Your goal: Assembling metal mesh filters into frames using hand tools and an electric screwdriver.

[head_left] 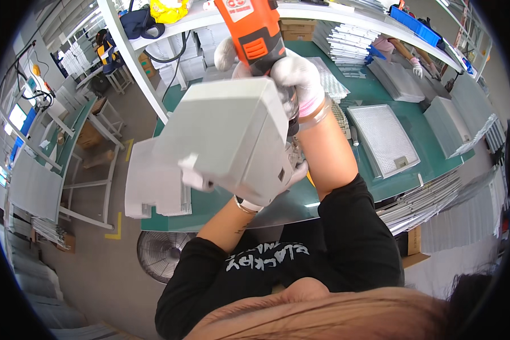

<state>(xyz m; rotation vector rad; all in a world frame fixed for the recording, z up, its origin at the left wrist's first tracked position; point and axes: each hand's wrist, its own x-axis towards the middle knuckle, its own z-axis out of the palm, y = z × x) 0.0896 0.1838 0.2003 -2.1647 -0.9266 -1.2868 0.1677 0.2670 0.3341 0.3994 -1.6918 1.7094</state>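
My right hand point(292, 76), in a white glove, grips an orange and black power drill point(250, 31) that points down behind a grey sheet-metal panel point(226, 139). The panel is held up, tilted toward me, over the green workbench point(402, 181). My left hand point(292, 173), also gloved, holds the panel from underneath at its lower right edge; most of that hand is hidden by the panel. The drill's tip is hidden behind the panel.
A stack of grey panels point(153, 187) lies at the bench's left end. A mesh filter panel point(382, 139) lies to the right, with more stacks point(345, 45) behind. Another person's gloved hand point(416, 68) works far right. A fan point(161, 255) stands on the floor below.
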